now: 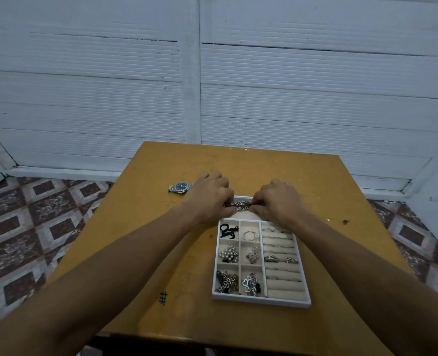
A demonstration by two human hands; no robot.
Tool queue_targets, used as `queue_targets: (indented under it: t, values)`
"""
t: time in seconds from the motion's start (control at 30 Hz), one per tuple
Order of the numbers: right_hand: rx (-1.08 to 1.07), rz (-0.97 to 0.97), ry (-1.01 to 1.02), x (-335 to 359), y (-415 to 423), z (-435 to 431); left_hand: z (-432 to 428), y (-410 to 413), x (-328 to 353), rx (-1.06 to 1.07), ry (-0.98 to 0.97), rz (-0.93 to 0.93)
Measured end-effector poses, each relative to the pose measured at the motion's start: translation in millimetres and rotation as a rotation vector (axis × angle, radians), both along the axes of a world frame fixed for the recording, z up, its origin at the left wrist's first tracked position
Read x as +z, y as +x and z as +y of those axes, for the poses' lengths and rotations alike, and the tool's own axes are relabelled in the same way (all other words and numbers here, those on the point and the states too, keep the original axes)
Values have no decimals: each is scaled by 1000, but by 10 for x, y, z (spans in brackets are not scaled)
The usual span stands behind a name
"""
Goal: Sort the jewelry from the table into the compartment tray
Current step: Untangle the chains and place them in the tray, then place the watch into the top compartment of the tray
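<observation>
- Six small square compartments fill the 6-to-9 o'clock part of the white compartment tray (pixel 261 301), each lined in pale, velvety fabric. They hold, among other silver pieces, a heart-link chain (pixel 248 282), a pearl cluster (pixel 228 254) and a black cord piece (pixel 228 231).
- Along the tray's 3 o'clock side runs a column of soft ring rolls (pixel 282 283), with a few rings wedged into the slits.
- At the tray's 12 o'clock end, over the long far compartment, the left hand (pixel 210 196) and right hand (pixel 277 199) meet knuckles up. The fingertips of each pinch one side of a silver chain (pixel 238 205) bunched between them. Whether it touches the lining cannot be told.
- That chain looks light, limp and slick, and its links are likely to tangle or snag. Holding it by both ends suits it, and it probably wants lowering in a loose coil so nothing spills over a divider.
- A wristwatch (pixel 182 187) lies on the table (pixel 161 253) at 10 o'clock from the tray, just beside the left hand. With its steel bracelet and dark dial it should feel heavier and stiffer than the chain, and is best taken by the case sides or the band, keeping the glass off hard edges.
- The tabletop is ochre, scuffed and flecked with pale specks.
</observation>
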State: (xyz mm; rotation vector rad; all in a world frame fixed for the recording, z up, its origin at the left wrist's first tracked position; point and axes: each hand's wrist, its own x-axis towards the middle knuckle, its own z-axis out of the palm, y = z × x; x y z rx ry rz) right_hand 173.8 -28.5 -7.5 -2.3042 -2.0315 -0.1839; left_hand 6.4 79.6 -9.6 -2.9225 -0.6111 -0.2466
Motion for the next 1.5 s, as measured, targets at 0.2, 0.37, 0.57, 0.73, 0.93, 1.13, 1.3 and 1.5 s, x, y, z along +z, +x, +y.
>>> queue_targets:
  t: [0.2, 0.37, 0.57, 0.73, 0.93, 1.13, 1.3, 1.5]
  values:
    - [17, 37, 47, 1, -15, -4, -10, 0, 5, -20, -29, -8]
    - [63, 56, -16, 5, -86, 17, -31, 28, 38, -53, -35, -1]
    - [40, 37, 15, -14, -87, 44, -63, 15, 22, -13, 16, -1]
    - [37, 42, 17, -18, -79, 29, -57, -31, -29, 22, -19, -84]
    - [-32, 421, 130, 135, -108, 24, -90, -272, -41, 92, -192, -292]
    - [3, 531, 82, 233, -329, 273, -270, -782, -246, 182, -325, -345]
    - [53, 469, -23, 217, -704, 642, -431, -1113, -364, 267, -329, -344]
    - [59, 373, -105, 53, -1104, 1072, -553, -1180, -448, 334, -371, -275]
